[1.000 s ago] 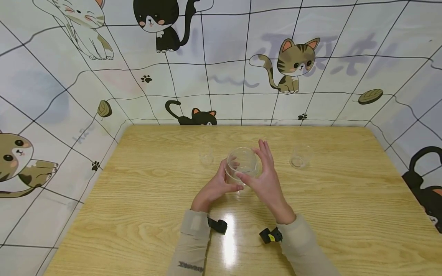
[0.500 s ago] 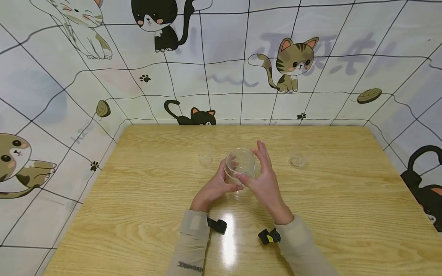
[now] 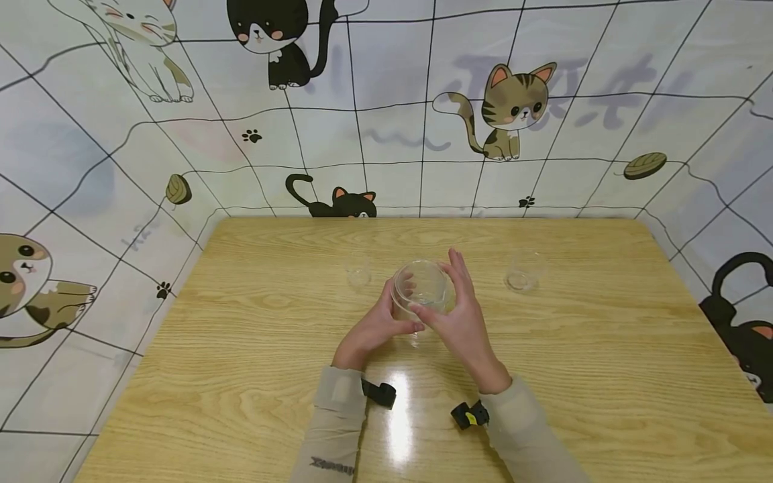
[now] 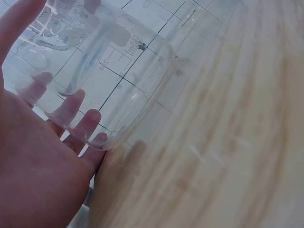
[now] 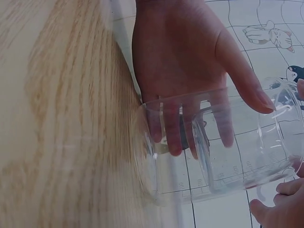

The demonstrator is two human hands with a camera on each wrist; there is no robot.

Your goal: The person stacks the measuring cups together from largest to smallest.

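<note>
1. Nearest on my head feed: a left sleeve and a right sleeve, pale, each with a black wrist camera at its cuff, above the wood-grain tabletop.
2. Left hand: I log it as grasping. Its fingers wrap the left side of a clear glass beaker, the thumb set on the near side. On the left wrist feed I see the fingertips through the glass.
3. Right hand: also grasping the beaker. Thumb by the near rim, the other fingers nearly straight along the right and far side; thumb and fingers spread wide, glass between them.
4. Beaker: between both hands, mouth up, around mid-tabletop. A printed scale shows on its wall. I cannot tell whether the base touches the wood.
5. Beaker contents: a curved line crosses the inside on my right wrist feed; liquid surface or glass edge, I cannot tell.
6. Farther back, well apart: a small clear vessel left of the beaker, another clear vessel to the right. Contents not readable.
7. Behind: a white sheet printed with cartoon cats.
</note>
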